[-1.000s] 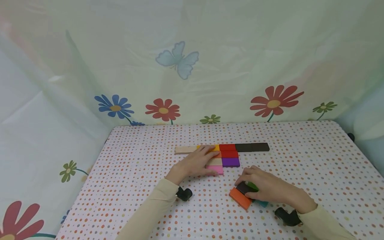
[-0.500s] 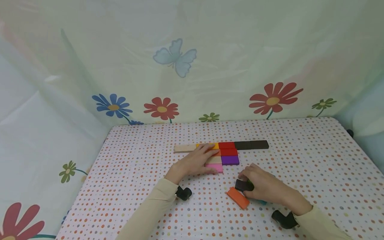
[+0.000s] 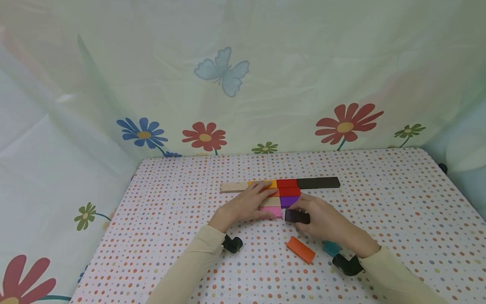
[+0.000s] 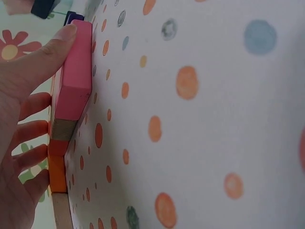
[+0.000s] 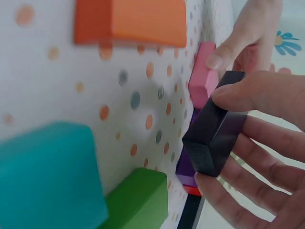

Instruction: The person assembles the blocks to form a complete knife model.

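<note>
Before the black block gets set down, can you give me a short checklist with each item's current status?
1. Black block secure in the right hand: ok, held between thumb and fingers.
2. Left hand steadying the pink block: ok, thumb rests on it.
3. Black block against the pink block: not ok, a narrow gap shows in the head view.
4. Orange block clear of the pink block: ok, lies apart.
5. Green block clear of the teal block: cannot tell, they overlap in the right wrist view.

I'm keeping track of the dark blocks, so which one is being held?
The black block pinched in the right hand, near the pink block. The other two dark blocks lie end to end, farther away, untouched.
</note>
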A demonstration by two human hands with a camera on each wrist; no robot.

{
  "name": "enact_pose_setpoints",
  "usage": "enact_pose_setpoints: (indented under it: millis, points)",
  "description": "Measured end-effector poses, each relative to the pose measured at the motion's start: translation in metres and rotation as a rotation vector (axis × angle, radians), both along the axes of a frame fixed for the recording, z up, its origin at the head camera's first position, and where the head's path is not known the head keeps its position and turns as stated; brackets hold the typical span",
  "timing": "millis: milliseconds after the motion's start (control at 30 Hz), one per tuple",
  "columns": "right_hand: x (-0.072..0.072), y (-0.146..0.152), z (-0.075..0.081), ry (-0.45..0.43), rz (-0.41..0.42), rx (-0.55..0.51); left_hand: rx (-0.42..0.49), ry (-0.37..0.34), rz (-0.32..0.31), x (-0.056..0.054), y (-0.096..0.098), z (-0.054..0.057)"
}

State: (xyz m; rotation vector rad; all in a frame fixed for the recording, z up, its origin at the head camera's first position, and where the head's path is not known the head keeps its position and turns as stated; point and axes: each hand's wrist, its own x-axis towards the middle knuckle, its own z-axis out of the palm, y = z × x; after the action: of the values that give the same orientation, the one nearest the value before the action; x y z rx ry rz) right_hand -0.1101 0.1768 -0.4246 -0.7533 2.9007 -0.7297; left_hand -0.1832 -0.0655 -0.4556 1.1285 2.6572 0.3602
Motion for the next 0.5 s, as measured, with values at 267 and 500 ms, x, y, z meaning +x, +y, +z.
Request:
enact_pose_setpoints:
  millis: [267, 500]
  points:
    - [-0.017, -0.003, -0.001, 0.045, -0.016, 0.038, 0.020, -0.033, 0.002, 0.000, -0.001, 0.000]
    - [-0.024, -0.007, -0.003, 0.073, 0.025, 0.115, 0.026, -0.034, 0.004, 0.000, -0.001, 0.000]
